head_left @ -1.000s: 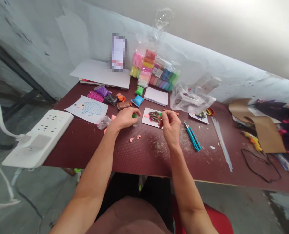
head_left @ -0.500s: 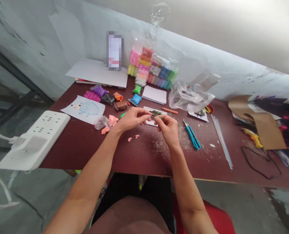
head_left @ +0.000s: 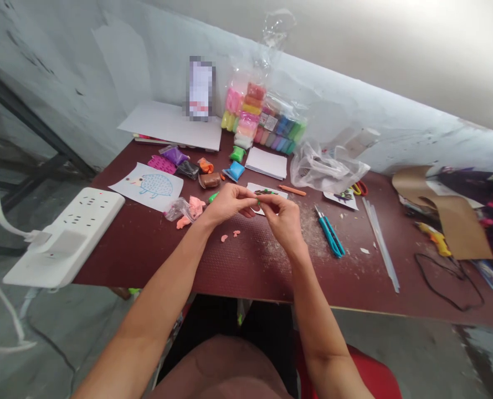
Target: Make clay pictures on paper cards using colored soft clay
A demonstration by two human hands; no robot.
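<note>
Over the middle of the table, my left hand (head_left: 229, 203) and my right hand (head_left: 287, 217) meet at the fingertips. Pinched between them is a tiny bit of green modelling clay (head_left: 258, 203). Just behind the fingers lies a small white card (head_left: 251, 187) bearing a dark shape with green dots (head_left: 267, 192), partly covered by my hands. Beside my left wrist are a lump of peach clay (head_left: 195, 206) and some green clay (head_left: 213, 197), the latter half hidden. Two peach scraps (head_left: 224, 238) lie in front of my hands.
A blue craft knife (head_left: 330, 235) and clear glue sticks (head_left: 381, 244) lie to the right, near a yellow glue gun (head_left: 435, 239). A white power strip (head_left: 70, 238) sits at the left edge. Clay packs (head_left: 267, 122), a plastic bag (head_left: 327, 169) and a hedgehog drawing (head_left: 147, 187) are around.
My right hand has moved slightly left, so its fingertips now meet those of my left hand at the green clay. The whole view has shifted a little.
</note>
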